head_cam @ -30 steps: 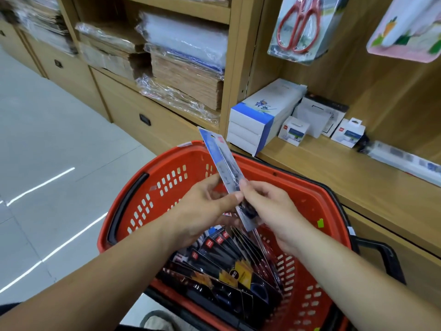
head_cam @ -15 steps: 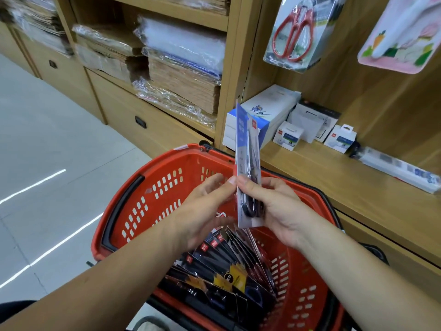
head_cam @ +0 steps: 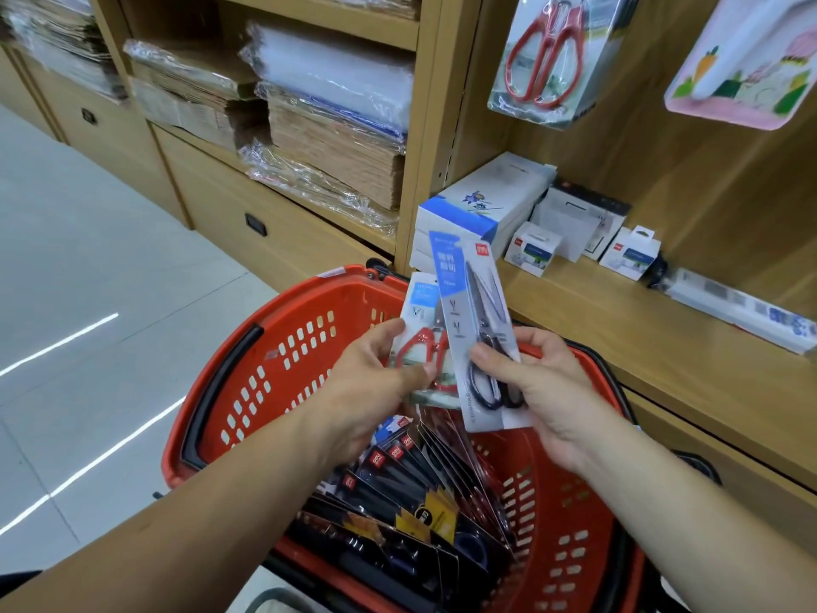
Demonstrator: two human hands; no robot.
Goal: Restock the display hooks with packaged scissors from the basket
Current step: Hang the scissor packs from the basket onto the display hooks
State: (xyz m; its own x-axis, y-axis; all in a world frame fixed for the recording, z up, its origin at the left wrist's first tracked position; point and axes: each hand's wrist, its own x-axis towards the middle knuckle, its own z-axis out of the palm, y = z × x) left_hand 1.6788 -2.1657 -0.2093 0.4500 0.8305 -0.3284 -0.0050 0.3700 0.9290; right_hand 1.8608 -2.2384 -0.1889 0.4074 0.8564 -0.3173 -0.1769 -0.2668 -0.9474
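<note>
Above a red plastic basket (head_cam: pixel 283 360), my right hand (head_cam: pixel 544 391) grips a pack of black-handled scissors (head_cam: pixel 475 320) on a blue and white card, held upright and facing me. Beside it, my left hand (head_cam: pixel 376 382) pinches a second pack with red-handled scissors (head_cam: pixel 420 342), partly hidden behind the first. Several more packaged scissors (head_cam: pixel 424 511) stand in a row inside the basket. A pack of red scissors (head_cam: pixel 552 59) hangs on the wooden display wall, upper right; its hook is out of view.
A wooden shelf ledge (head_cam: pixel 619 329) to the right carries white and blue boxes (head_cam: pixel 482 205) and small white boxes (head_cam: pixel 532 250). A pink card pack (head_cam: pixel 747 59) hangs at top right. Wrapped paper stacks (head_cam: pixel 327 139) fill the shelves on the left. Grey tiled floor (head_cam: pixel 88 280) lies to the left.
The packs, edge-on before, now face me and have separated: the right hand has the black-handled pack, the left has the red-handled one. The view has tilted slightly up.
</note>
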